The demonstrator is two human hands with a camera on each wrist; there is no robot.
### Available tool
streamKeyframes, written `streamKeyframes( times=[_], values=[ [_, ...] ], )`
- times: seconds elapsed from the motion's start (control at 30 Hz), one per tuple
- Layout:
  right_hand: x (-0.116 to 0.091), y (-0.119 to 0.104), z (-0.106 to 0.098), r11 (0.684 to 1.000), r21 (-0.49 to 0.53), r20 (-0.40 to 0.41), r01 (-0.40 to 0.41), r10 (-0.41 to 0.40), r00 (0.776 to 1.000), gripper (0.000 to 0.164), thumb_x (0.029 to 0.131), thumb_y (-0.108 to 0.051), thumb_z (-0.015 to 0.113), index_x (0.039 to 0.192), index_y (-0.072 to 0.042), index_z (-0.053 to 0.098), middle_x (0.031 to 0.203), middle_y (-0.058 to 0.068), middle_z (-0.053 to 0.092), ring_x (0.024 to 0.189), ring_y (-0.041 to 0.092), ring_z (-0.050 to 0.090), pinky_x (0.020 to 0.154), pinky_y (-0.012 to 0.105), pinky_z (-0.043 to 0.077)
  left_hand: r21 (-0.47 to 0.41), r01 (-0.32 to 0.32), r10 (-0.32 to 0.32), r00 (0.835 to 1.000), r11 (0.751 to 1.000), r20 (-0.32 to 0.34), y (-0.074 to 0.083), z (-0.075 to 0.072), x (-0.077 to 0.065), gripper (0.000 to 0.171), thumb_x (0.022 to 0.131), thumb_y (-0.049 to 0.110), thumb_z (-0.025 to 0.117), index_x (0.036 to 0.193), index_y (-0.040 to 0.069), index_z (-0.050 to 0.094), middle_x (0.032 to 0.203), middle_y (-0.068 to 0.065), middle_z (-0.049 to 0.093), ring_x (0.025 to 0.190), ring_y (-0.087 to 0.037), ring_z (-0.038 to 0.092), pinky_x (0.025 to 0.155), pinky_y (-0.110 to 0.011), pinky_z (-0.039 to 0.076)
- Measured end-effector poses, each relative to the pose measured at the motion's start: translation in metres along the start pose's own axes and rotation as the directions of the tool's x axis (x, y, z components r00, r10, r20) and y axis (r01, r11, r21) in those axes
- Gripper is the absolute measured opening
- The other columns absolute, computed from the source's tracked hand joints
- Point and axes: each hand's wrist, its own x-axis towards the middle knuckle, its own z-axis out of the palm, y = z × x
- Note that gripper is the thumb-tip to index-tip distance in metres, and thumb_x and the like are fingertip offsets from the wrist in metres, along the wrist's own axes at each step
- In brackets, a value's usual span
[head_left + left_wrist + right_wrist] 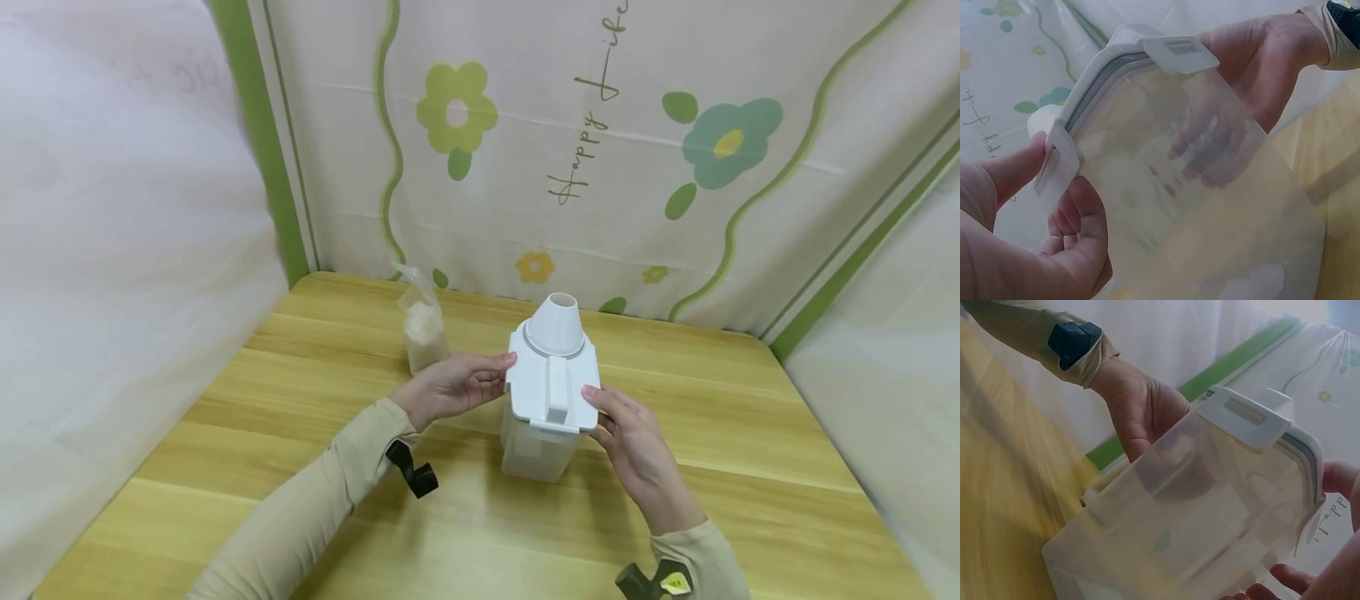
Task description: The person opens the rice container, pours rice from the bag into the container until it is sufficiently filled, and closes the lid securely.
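A clear plastic storage container (534,454) stands on the table, its white lid (528,392) on top with a cone-shaped white cup (555,329) at the far end. My left hand (461,385) grips the lid's left side; in the left wrist view its thumb and curled fingers pinch a white side latch (1063,164). On the opposite side my right hand (637,442) holds the lid's edge, thumb on top and fingers curled below. A front latch (1244,419) sticks outward from the rim. The see-through walls show nothing inside.
Behind my left hand stands a clear plastic bag (423,329) of white grains that look like rice. The wooden table (247,417) ends at a printed fabric curtain (510,208) at the back, with pale fabric along both sides.
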Motion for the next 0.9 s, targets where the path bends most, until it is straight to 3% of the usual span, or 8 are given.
streamKeyframes(
  times=[0.47, 0.8, 0.9],
  values=[
    [0.0015, 0.0057, 0.0037, 0.999, -0.032, -0.034, 0.042, -0.043, 0.998, 0.043, 0.093, -0.016, 0.064, 0.126, 0.009, 0.053, 0.098, 0.002, 0.066, 0.092, 0.015, 0.060, 0.084, 0.028, 0.050, -0.012, 0.026, -0.026, 1.000, 1.000, 0.005, 0.0016, -0.0017, 0.0018, 0.013, 0.095, 0.004, 0.065, 0.105, -0.003, 0.061, 0.100, -0.011, 0.061, 0.087, -0.019, 0.057, 0.080, -0.025, 0.052],
    [0.0042, 0.0066, 0.0005, 0.998, -0.044, -0.044, 0.051, -0.053, 0.998, 0.027, 0.093, -0.017, 0.064, 0.113, 0.001, 0.063, 0.098, 0.002, 0.066, 0.092, 0.015, 0.060, 0.084, 0.029, 0.050, -0.007, 0.044, -0.043, 0.999, 0.999, 0.012, 0.0048, -0.0024, 0.0062, 0.011, 0.095, 0.002, 0.064, 0.104, -0.004, 0.062, 0.101, -0.013, 0.063, 0.089, -0.020, 0.059, 0.088, -0.028, 0.050],
    [0.0040, 0.0062, 0.0006, 0.998, -0.043, -0.049, 0.043, -0.045, 0.998, 0.029, 0.093, -0.017, 0.065, 0.115, 0.001, 0.062, 0.098, 0.002, 0.067, 0.092, 0.015, 0.060, 0.085, 0.029, 0.050, -0.009, 0.049, -0.049, 0.999, 0.999, 0.011, 0.0049, -0.0026, 0.0066, 0.010, 0.095, 0.001, 0.064, 0.103, -0.003, 0.062, 0.101, -0.013, 0.063, 0.089, -0.020, 0.059, 0.087, -0.028, 0.051]
  ],
)
